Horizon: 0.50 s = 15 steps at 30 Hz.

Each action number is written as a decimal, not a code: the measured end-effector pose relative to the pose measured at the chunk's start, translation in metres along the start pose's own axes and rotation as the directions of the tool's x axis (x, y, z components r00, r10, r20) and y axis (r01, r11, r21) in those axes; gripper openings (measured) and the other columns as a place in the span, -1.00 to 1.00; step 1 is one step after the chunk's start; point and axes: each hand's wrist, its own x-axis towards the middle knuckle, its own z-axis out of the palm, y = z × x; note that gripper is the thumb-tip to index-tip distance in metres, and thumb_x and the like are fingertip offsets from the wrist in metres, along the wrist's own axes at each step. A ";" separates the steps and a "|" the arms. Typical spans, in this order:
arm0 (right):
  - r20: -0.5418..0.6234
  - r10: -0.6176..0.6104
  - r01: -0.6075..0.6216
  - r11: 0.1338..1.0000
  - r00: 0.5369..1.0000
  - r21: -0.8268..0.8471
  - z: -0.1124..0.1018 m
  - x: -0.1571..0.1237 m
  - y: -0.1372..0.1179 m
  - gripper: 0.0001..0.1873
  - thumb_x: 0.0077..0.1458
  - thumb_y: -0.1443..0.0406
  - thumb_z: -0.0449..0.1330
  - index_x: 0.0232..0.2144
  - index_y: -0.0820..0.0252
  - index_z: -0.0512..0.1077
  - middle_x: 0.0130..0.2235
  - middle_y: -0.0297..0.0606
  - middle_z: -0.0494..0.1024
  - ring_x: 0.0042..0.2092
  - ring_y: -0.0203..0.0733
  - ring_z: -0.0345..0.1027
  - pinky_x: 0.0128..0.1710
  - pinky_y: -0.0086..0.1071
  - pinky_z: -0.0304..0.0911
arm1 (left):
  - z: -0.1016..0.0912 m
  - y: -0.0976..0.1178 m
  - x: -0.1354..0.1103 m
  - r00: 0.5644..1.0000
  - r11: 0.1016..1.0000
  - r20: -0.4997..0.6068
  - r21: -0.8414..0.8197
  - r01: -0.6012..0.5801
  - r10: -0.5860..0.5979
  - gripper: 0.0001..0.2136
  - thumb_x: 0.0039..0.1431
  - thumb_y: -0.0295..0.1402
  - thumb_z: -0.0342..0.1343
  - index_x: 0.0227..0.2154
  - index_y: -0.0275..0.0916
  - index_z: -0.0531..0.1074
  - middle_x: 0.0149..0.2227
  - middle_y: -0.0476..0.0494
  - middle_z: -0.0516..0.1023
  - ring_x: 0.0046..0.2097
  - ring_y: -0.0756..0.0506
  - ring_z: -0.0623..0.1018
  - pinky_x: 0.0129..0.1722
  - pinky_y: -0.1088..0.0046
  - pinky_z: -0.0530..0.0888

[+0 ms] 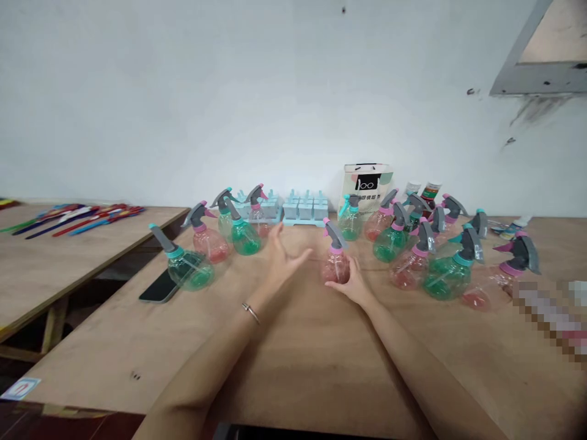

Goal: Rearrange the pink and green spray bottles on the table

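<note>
My right hand [352, 284] is wrapped round the body of a pink spray bottle [334, 266] that stands upright on the table, its grey trigger head tilted back. My left hand [285, 260] holds nothing; thumb and fingers are spread apart above the table. Left of that hand stand several spray bottles, among them a green one [246, 237] and a pink one [210, 243]. A clear green bottle [190, 269] rests partly over a dark phone [160, 286]. On the right is a cluster of pink and green spray bottles, including a pink one [409, 269] and a green one [444, 278].
Light blue ice-pop moulds [306, 211] and a printed paper bag [364, 189] stand near the wall. Behind the right cluster is a dark bottle with a white cap [431, 192]. A second table [27, 263] at left bears several coloured strips [82, 215].
</note>
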 end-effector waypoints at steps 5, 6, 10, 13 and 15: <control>0.171 -0.153 0.147 0.988 0.973 0.047 0.005 -0.012 -0.007 0.11 -0.30 -0.04 0.52 0.23 0.10 0.15 0.19 0.01 0.33 0.25 0.18 0.25 0.26 0.08 0.18 | 0.041 0.048 -0.028 0.961 0.951 0.180 -0.188 0.244 -0.211 -0.04 -0.14 -0.07 0.42 0.28 -0.14 0.01 0.30 -0.39 0.16 0.34 -0.34 0.24 0.30 0.02 0.20; 0.197 -0.191 0.184 0.981 0.962 0.057 0.005 -0.014 -0.008 0.12 -0.30 -0.08 0.51 0.24 0.10 0.15 0.19 0.02 0.33 0.24 0.19 0.25 0.25 0.08 0.18 | 0.045 0.052 -0.031 0.954 0.935 0.175 -0.217 0.280 -0.245 -0.07 -0.14 -0.10 0.42 0.25 -0.14 0.04 0.28 -0.38 0.19 0.31 -0.33 0.27 0.27 0.05 0.24; 0.223 -0.333 0.320 0.943 0.916 0.095 0.002 -0.018 -0.010 -0.07 -0.09 -0.21 0.33 0.17 0.16 0.24 0.14 0.05 0.39 0.19 0.21 0.30 0.21 0.07 0.21 | 0.048 0.056 -0.034 0.932 0.874 0.164 -0.326 0.359 -0.322 -0.31 -0.06 -0.18 0.34 0.10 -0.13 0.15 0.19 -0.29 0.29 0.14 -0.20 0.41 0.06 0.25 0.43; 0.107 -0.347 0.334 0.934 0.932 0.123 0.002 -0.014 -0.006 -0.42 0.19 -0.19 0.05 -0.05 0.12 0.40 0.02 -0.03 0.49 0.10 0.10 0.39 0.15 -0.02 0.26 | 0.041 0.056 -0.030 0.910 0.852 0.247 -0.335 0.402 -0.332 -0.47 -0.02 -0.26 0.27 0.02 -0.15 0.23 0.12 -0.24 0.40 -0.12 -0.08 0.51 -0.15 0.36 0.47; -0.052 -0.237 0.241 0.963 0.970 0.120 0.004 -0.002 0.000 -0.50 0.28 -0.12 -0.05 -0.11 0.10 0.40 -0.03 -0.08 0.51 0.07 0.04 0.40 0.15 -0.05 0.26 | 0.036 0.056 -0.026 0.913 0.857 0.265 -0.338 0.389 -0.310 -0.51 -0.03 -0.35 0.23 0.01 -0.17 0.29 0.09 -0.24 0.45 -0.13 -0.09 0.54 -0.13 0.33 0.48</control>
